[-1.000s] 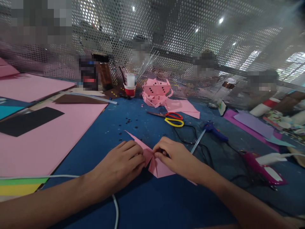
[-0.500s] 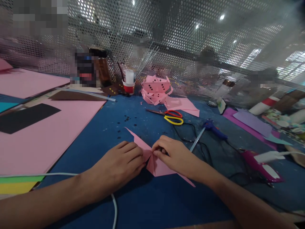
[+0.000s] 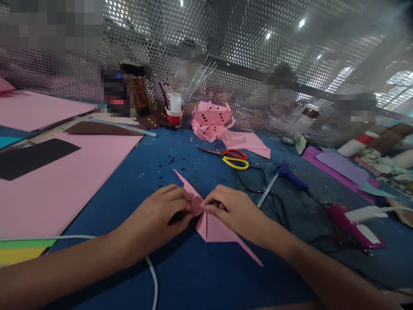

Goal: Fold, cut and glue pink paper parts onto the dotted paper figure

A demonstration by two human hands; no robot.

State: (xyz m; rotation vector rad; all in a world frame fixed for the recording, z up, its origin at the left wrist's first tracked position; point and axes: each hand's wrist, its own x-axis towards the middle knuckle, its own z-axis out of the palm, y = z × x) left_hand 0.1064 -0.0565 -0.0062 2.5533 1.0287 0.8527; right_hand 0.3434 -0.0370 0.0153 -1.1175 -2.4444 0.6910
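A folded piece of pink paper (image 3: pixel 221 230) with pointed ends stands on the blue table between my hands. My right hand (image 3: pixel 237 211) pinches it near its middle, where the folds meet. At its left side, my left hand (image 3: pixel 163 213) has curled fingers on the paper's edge; the fingertips are partly hidden. Beyond my hands lie scissors (image 3: pixel 235 162) with one red and one yellow handle loop. Farther back sits a pink folded-paper construction (image 3: pixel 213 120) dotted with small black squares.
A blue glue gun (image 3: pixel 292 176) with a clear stick and black cord lies to the right, near a magenta device (image 3: pixel 358 228). Large pink sheets (image 3: pixel 97 172) cover the left. A white cable (image 3: pixel 151 275) runs under my left arm. Perforated metal (image 3: pixel 238 51) stands behind.
The pink paper has turned slightly, its lower right tip dropping towards me. My left hand's thumb and fingers have parted a little, while my right hand keeps its pinch.
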